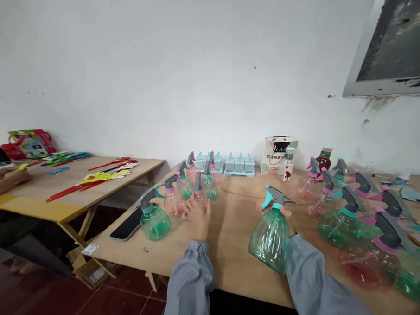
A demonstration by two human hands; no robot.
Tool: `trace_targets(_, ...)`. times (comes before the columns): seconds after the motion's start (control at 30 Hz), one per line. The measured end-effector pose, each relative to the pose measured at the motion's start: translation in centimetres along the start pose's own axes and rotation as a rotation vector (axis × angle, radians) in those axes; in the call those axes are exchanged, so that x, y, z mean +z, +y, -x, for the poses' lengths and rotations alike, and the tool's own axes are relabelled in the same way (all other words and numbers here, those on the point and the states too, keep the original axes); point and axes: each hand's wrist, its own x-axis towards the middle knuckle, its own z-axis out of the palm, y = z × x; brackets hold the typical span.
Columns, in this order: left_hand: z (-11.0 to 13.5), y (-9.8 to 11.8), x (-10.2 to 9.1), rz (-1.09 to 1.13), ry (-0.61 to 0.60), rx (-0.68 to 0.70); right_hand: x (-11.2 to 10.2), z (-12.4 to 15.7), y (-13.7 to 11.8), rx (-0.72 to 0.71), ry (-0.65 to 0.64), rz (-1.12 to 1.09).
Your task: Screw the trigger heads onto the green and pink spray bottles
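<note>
My right hand (pixel 284 213) grips a green spray bottle (pixel 271 238) by its neck, under the grey and teal trigger head, and holds it tilted above the wooden table (pixel 231 240). My left hand (pixel 197 216) rests on the table with fingers stretched toward a small pink spray bottle (pixel 199 193) in a cluster of bottles at the left. It touches or nearly touches that bottle. Both arms wear grey sleeves.
A black phone (pixel 126 224) lies near the table's left edge beside a green spray bottle (pixel 154 218). Several more spray bottles (pixel 358 216) crowd the right side. Blue popsicle moulds (pixel 238 166), a printed box (pixel 278 154) and small bottles stand by the wall. Another person's arm (pixel 7 180) rests on the neighbouring table (pixel 58 192) with coloured sticks.
</note>
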Motion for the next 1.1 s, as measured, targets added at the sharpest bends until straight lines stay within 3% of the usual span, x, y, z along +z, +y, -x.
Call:
trace_targets(0.27, 1.1, 1.6, 0.0, 0.061, -0.087, 0.085, 0.3, 0.2, -0.7, 0.103, -0.044, -0.268)
trace_targets(0.67, 1.3, 1.7, 0.2, 0.093, -0.104, 0.094, 1.1, 0.8, -3.0, 0.119, -0.056, -0.258)
trace_targets(1.1, 1.3, 1.7, 0.3, 0.101, -0.138, 0.083, 1.3, 0.5, -3.5, 0.208, -0.058, -0.250)
